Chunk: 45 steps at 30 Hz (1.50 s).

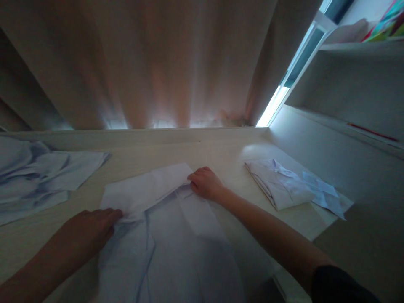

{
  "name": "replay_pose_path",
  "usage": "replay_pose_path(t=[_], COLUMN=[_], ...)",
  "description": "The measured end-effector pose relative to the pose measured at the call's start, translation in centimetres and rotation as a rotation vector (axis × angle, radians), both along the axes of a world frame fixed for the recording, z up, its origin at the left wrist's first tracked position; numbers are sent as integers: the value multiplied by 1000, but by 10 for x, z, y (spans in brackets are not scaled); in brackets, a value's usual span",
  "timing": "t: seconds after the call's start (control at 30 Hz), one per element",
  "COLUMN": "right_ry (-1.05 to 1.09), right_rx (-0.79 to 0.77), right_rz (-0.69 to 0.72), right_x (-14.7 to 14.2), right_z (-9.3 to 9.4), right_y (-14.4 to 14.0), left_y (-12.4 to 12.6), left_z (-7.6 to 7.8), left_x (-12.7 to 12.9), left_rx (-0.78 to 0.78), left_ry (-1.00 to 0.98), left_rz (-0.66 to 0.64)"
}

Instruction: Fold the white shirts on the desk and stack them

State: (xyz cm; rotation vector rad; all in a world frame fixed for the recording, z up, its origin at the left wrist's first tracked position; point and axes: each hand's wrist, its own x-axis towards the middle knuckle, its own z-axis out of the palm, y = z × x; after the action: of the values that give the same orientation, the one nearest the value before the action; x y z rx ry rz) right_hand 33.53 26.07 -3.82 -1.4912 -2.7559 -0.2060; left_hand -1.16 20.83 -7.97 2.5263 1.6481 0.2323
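Observation:
A white cloth garment [176, 235] lies on the pale tabletop in front of me, its near part hanging toward me and its far end folded over in a band. My left hand [97, 227] is closed on the left end of that folded band, thumb and fingers pinching the fabric. At the band's right end, my right hand [205, 183] pinches the cloth between thumb and fingers. Dim light hides the garment's finer details, and its lowest part runs out of view.
Crumpled white cloth [38, 172] is heaped at the left. To the right lies a folded white garment [280, 183], with a smaller white piece [325, 191] beside it. Brown curtains [164, 63] hang behind the pale table [221, 147]. White shelving [347, 80] stands at the right.

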Motion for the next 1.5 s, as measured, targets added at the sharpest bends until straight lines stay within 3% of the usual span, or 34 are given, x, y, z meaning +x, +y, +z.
replay_pose_path(t=[0.07,0.13,0.2,0.27,0.33,0.37,0.47,0.57,0.67,0.77,0.87,0.97,1.1,1.23,1.3,1.4,1.5], right_ry=[-3,-12,58,207,314,342,374,381,395,370,319,329,380,401,391,354,367], right_rx=[32,96,262,442,525,523,386,132,-6,-77,-111,-97,-62,9,7,-3,-32], right_rz=[23,23,-67,-135,-112,-83,-33,-2,-114,-133,-45,-31,69,208,286,346,315], right_x=[-4,-12,-26,-42,-52,-54,-43,-21,-4,-1,-8,-11,10,53,71,83,78], right_z=[16,41,68,90,97,94,60,9,-30,-49,-54,-49,-33,-24,-24,-28,-40], right_y=[18,49,84,111,117,112,72,22,-13,-30,-39,-54,-111,-209,-256,-302,-312], left_y=[16,41,69,88,92,87,53,10,-19,-26,-27,-47,-128,-231,-269,-299,-307], left_z=[29,68,109,142,156,156,125,66,7,-30,-40,-31,-28,-59,-77,-91,-93], left_x=[1,0,-4,-8,-9,-8,-1,8,16,24,32,38,38,37,42,57,74], left_rx=[0,14,174,381,526,560,448,152,89,78,115,181,238,295,368,419,421], left_ry=[118,208,249,166,96,92,152,128,99,110,118,76,-47,-112,-69,-27,-14], left_rz=[22,51,163,311,367,360,270,178,169,193,211,140,-104,-209,-287,-354,-360])
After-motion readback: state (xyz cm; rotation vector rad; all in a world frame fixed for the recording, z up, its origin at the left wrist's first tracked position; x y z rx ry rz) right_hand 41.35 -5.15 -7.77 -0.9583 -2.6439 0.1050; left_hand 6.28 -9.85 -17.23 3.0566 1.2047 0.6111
